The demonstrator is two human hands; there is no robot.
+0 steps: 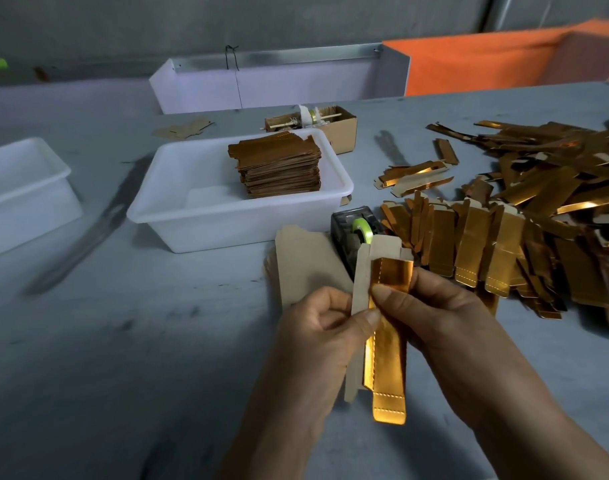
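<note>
Left hand [325,317] and right hand [434,306], both grips pinched one long gold-foil cardboard box blank [389,358]; two white plastic tubs [192,216] [64,168] sat behind.

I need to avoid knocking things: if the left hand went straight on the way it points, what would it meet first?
Probably the dark tape dispenser, just beyond the gold carton blank that the left hand grips; depth is unclear.

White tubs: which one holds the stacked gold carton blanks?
The middle tub, next to the tape dispenser; the stack sits in its right half. The left-edge tub shows none.
</note>
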